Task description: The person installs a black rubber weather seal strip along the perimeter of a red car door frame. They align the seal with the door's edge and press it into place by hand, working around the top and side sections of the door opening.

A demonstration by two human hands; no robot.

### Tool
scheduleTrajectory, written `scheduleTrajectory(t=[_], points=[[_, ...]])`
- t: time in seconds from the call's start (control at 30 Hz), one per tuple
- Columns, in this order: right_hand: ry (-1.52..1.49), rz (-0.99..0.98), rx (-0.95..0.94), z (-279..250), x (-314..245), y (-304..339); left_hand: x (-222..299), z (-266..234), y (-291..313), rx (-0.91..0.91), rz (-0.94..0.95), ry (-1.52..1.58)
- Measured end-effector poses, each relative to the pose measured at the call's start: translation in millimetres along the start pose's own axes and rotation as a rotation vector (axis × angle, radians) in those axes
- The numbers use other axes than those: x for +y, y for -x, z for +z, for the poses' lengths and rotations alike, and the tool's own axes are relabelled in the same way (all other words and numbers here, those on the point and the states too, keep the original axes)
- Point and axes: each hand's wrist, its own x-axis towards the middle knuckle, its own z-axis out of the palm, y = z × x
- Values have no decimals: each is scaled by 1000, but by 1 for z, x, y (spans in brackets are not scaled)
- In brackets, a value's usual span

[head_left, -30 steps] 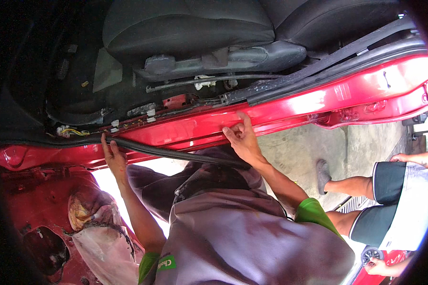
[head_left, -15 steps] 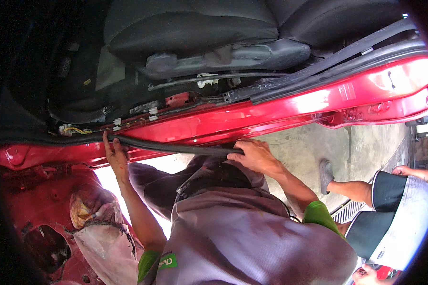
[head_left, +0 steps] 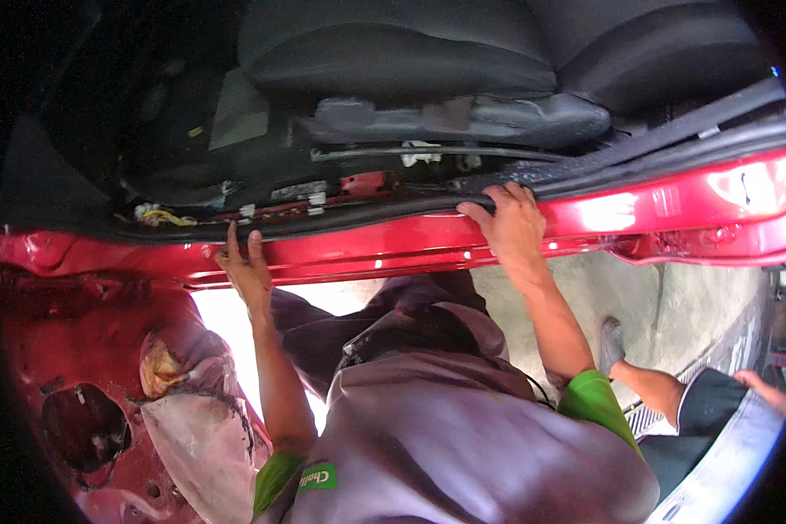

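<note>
A long black rubber door seal (head_left: 367, 220) lies along the inner edge of a red car door sill (head_left: 349, 251). At the seal's left part, my left hand (head_left: 248, 271) touches it with fingertips; its finger and thumb are stretched apart. Farther right, my right hand (head_left: 515, 229) has its fingers curled over the seal, thumb against it. Beyond the right hand, the seal continues along the sill to the right. Just inside the seal lie white clips (head_left: 317, 203) and a yellow wire bundle (head_left: 155, 215).
A dark car seat (head_left: 402, 52) fills the cabin beyond the sill. At lower left stands a red door panel (head_left: 52, 349) with a hole and loose plastic sheeting (head_left: 192, 437). Another person's leg (head_left: 651, 389) shows on the right, over the concrete floor (head_left: 637, 306).
My right hand has moved up and right, bringing the seal's sagging stretch up onto the sill edge. The left hand remains near the seal's left part, its thumb now raised. The view has shifted.
</note>
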Motion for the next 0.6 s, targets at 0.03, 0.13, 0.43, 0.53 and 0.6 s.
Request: scheduleTrajectory(t=[0.03, 0.13, 0.43, 0.53, 0.6], points=[[46, -30, 84, 13, 11, 4, 5, -1, 1, -8, -14, 86], [-148, 51, -83, -2, 8, 4, -28, 10, -1, 45, -251, 609], [-312, 92, -108, -39, -6, 13, 18, 16, -15, 165, -538, 1009], [-148, 158, -286, -42, -14, 3, 33, 13, -20, 206, -648, 1018], [-79, 135, -248, -25, -8, 3, 23, 16, -20, 204, -674, 1075]])
